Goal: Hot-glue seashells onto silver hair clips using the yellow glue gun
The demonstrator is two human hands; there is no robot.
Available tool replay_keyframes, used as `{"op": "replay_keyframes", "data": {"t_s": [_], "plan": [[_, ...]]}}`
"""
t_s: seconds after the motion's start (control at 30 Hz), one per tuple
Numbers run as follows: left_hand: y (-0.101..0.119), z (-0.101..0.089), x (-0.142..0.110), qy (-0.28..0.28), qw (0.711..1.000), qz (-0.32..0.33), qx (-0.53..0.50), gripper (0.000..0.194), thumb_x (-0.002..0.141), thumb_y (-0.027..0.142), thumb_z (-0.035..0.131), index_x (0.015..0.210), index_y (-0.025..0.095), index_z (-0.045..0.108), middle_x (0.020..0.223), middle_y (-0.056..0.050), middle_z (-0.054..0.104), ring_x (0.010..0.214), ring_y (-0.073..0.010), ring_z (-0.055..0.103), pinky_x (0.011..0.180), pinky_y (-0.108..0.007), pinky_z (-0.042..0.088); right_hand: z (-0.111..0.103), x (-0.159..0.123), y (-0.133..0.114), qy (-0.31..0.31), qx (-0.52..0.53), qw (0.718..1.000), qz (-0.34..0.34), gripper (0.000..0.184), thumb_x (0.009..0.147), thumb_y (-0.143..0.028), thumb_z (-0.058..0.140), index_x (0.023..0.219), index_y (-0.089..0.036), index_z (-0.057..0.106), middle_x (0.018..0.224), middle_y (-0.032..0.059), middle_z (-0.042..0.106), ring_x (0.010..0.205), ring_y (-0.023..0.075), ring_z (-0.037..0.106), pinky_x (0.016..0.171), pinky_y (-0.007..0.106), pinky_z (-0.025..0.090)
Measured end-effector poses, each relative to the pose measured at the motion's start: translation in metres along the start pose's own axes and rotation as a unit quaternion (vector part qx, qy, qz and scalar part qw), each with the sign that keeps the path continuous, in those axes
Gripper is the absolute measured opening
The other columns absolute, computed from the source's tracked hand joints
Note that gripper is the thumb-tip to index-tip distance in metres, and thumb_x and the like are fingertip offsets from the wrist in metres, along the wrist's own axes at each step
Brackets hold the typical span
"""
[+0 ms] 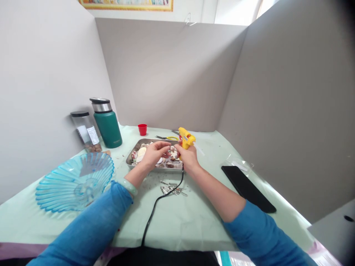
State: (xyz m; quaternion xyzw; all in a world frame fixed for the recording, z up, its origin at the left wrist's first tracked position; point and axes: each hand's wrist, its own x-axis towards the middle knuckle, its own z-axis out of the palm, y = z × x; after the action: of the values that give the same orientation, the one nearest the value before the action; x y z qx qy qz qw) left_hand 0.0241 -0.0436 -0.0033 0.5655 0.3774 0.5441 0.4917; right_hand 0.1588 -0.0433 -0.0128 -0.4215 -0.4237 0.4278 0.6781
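Note:
In my right hand (pixel 189 158) is a yellow glue gun (pixel 186 138), gripped by its handle, with a pale glue stick (pixel 198 148) jutting from its rear. The fingers of my left hand (pixel 154 154) are pinched together close to my right fingertips; I cannot make out what is between them. Both hands are over a metal tray (pixel 155 170) filled with shells (pixel 142 151). A mottled red-and-white shell piece (pixel 173 152) shows between the hands; whether it is held or lies in the tray is unclear. The black cord (pixel 155 207) runs down to the table's front edge.
Small metal clips (pixel 172 189) lie before the tray. Behind it are yellow-handled pliers (pixel 168 138) and a red cup (pixel 142 129). At left stand a blue shell-shaped dish (pixel 74 181), a jar (pixel 86 131) and a green bottle (pixel 107 127). A black slab (pixel 246 188) lies right.

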Motion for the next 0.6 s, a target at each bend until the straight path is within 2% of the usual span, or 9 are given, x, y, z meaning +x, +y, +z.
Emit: {"op": "replay_keyframes", "data": {"t_s": [0.13, 0.37, 0.5, 0.6], "plan": [[0.000, 0.002, 0.001, 0.010, 1.000, 0.000, 0.013, 0.032, 0.059, 0.034, 0.079, 0.080, 0.012, 0.070, 0.067, -0.004, 0.067, 0.057, -0.0141, 0.062, 0.059, -0.028, 0.052, 0.000, 0.001, 0.002, -0.002, -0.005, 1.000, 0.006, 0.025, 0.062, -0.025, 0.066, 0.084, -0.021, 0.054, 0.053, -0.0079, 0.047, 0.044, 0.0088, 0.041, 0.043, 0.023, 0.036], [-0.006, -0.003, 0.005, 0.065, 0.997, -0.015, -0.024, 0.038, 0.056, 0.038, 0.082, 0.079, 0.011, 0.070, 0.067, -0.004, 0.067, 0.057, -0.0138, 0.062, 0.059, -0.028, 0.052, -0.003, 0.003, 0.010, -0.030, -0.035, 0.999, -0.016, 0.032, 0.066, -0.034, 0.069, 0.091, -0.021, 0.055, 0.067, -0.0052, 0.055, 0.052, 0.0090, 0.049, 0.045, 0.021, 0.040], [-0.005, -0.004, 0.005, 0.059, 0.998, -0.014, -0.028, 0.038, 0.056, 0.038, 0.082, 0.079, 0.010, 0.070, 0.068, -0.005, 0.068, 0.057, -0.0129, 0.062, 0.060, -0.027, 0.052, -0.004, -0.001, 0.005, -0.075, -0.045, 0.996, -0.012, 0.037, 0.063, -0.033, 0.072, 0.093, -0.020, 0.054, 0.069, -0.0040, 0.057, 0.057, 0.0111, 0.052, 0.045, 0.021, 0.042], [-0.002, -0.003, 0.003, 0.054, 0.998, -0.021, -0.027, 0.038, 0.055, 0.038, 0.083, 0.078, 0.010, 0.071, 0.069, -0.005, 0.068, 0.057, -0.0125, 0.061, 0.060, -0.027, 0.052, -0.003, -0.002, 0.003, -0.082, -0.050, 0.995, -0.008, 0.036, 0.063, -0.031, 0.072, 0.093, -0.020, 0.054, 0.069, -0.0034, 0.058, 0.057, 0.0113, 0.052, 0.045, 0.022, 0.042]]}}
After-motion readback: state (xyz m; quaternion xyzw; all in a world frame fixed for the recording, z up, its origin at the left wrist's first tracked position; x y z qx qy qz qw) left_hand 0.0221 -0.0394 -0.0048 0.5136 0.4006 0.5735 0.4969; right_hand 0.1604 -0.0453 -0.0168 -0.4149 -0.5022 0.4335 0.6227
